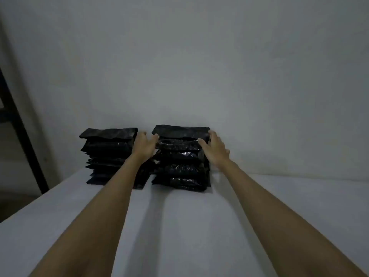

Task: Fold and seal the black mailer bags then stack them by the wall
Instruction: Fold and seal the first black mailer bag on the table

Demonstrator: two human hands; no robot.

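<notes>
Two stacks of black mailer bags at far edge of table (179, 226), against wall (199, 66). Right stack (179, 170) about six bags high, glossy, folded and puffy, edges roughly lined up. Top bag (180, 131) lying flat across stack, a bit wider than bags below. Left stack (107, 154) just beside, narrow gap between, similar height, bags slightly staggered, lower right part hidden behind forearm.

Left hand (144, 145) reaching into gap between stacks, fingers mostly straight and spread, thumb and fingertips touching left end of top bags on right stack. Not curled round anything. Right hand (214, 148) at right end of same stack, fingers straight and loose, thumb against front right corner of upper bags, fingertips over top bag's right edge. Touching or pressing, no clear pinch. Both hands bracketing upper part of right stack from either side. Both forearms bare, stretched out long over table from bottom of frame.

Table white, plain, running toward wall. Wall pale, plain, dim light. Dark upright post (22, 136) at far left beside table edge, slanted in wide-angle view. Some pale shelving or panel behind post, too dim to tell. Bag labels or seals too dark to make out.
</notes>
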